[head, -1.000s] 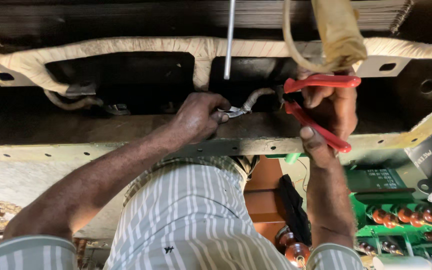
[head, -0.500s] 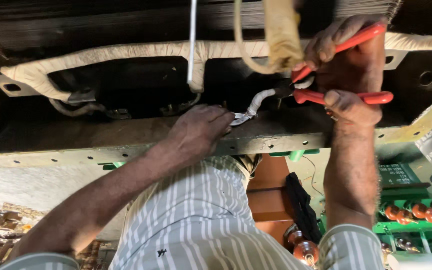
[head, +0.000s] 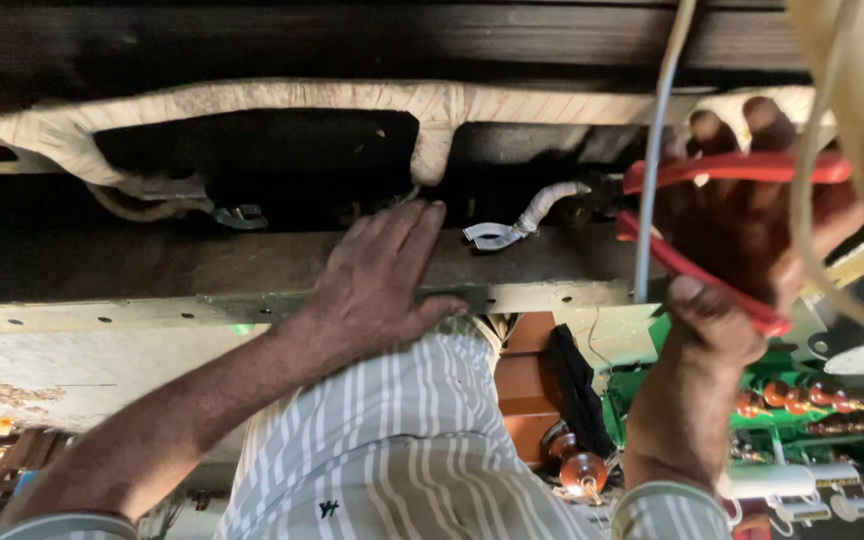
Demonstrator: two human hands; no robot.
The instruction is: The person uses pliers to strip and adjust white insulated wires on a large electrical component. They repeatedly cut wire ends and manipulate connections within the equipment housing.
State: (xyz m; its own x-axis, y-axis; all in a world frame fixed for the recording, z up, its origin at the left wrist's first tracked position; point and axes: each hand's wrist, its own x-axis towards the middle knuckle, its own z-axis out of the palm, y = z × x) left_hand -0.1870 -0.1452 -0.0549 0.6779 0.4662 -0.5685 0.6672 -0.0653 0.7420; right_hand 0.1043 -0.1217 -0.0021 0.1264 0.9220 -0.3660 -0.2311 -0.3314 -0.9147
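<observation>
Left hand (head: 377, 290) is resting flat and empty on the painted metal frame edge (head: 202, 310), right hand (head: 742, 260) is gripping red-handled pliers (head: 712, 215) beside the white-taped lead with metal lug (head: 517, 225); lead likely light, bendy, best gripped at the lug.

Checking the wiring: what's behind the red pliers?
Behind the red pliers sit the right hand and a dark recess; the grey cable runs in front. Their tip is hidden in shadow.

Two hands (head: 377, 285), one pair of red-handled pliers (head: 722, 235), two wire lugs (head: 492, 236).
</observation>
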